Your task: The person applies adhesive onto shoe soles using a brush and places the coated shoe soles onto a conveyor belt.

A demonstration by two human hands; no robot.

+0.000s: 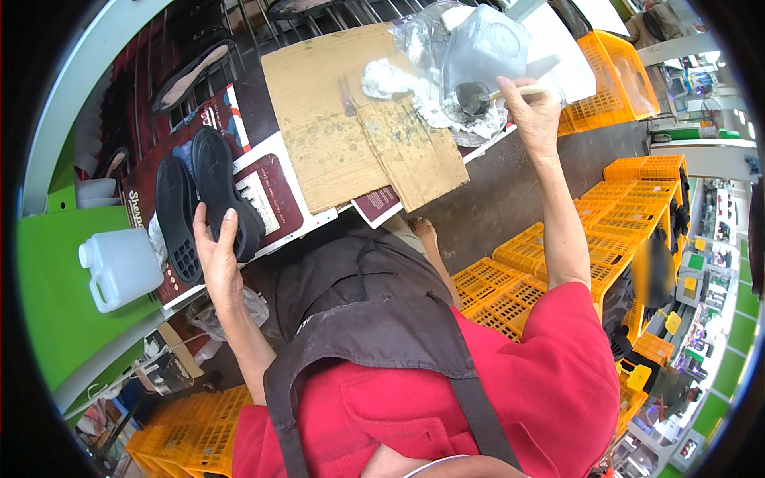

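Two black shoe soles lie side by side at the left of the bench. My left hand [219, 251] is closed on the near end of the right-hand shoe sole [217, 171], its thumb on top and a finger at the inner edge. The other shoe sole [177, 215] rests just left of it. My right hand [534, 119] pinches the pale handle of a brush [526, 92]. The brush's tip is at the dark mouth of a cloudy plastic jug [488, 48], which is tilted toward me. Crumpled white material [390, 80] surrounds the mouth.
Stained cardboard [335, 111] covers the middle of the bench. A white plastic jerrycan [123, 267] stands at the left on a green surface [48, 295]. Metal rods [247, 24] carry shoes at the back. Yellow crates [590, 231] line the right; another yellow crate [610, 76] is beyond the bench.
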